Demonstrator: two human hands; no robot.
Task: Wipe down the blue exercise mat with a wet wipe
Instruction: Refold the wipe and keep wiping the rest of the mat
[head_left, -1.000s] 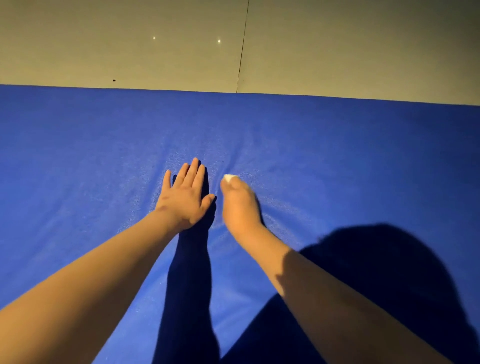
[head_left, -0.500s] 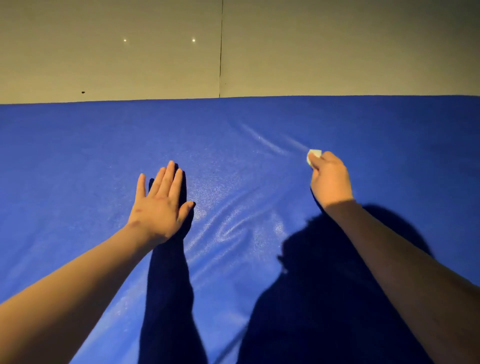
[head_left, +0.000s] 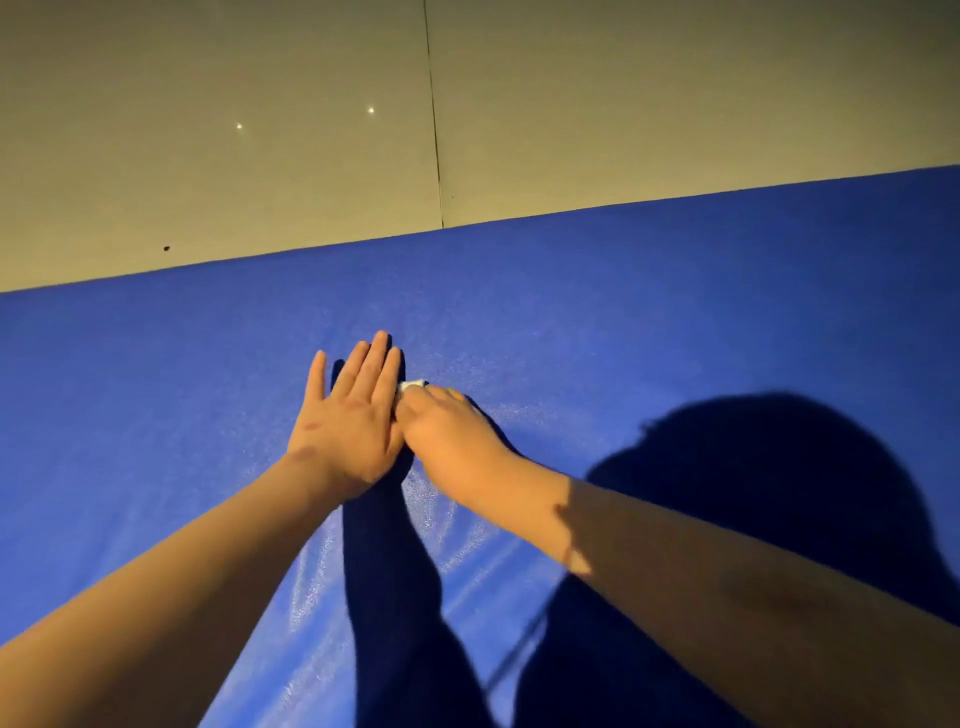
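Note:
The blue exercise mat (head_left: 623, 312) fills the lower two thirds of the head view. My left hand (head_left: 348, 421) lies flat on it with straight, spread fingers. My right hand (head_left: 447, 431) sits right beside it, touching its thumb side, fingers curled round a small white wet wipe (head_left: 413, 385). Only a corner of the wipe shows past my fingertips; it is pressed against the mat next to my left index finger. Shiny wrinkles run across the mat below the hands.
Beige tiled floor (head_left: 208, 156) lies beyond the mat's far edge, with one dark grout line (head_left: 434, 114) and a small dark speck (head_left: 167, 249). My head and arm shadows fall on the mat at the lower right.
My right hand swept the wipe from the right back to the left until it met my left hand. The left hand stayed flat on the mat. The view tilted.

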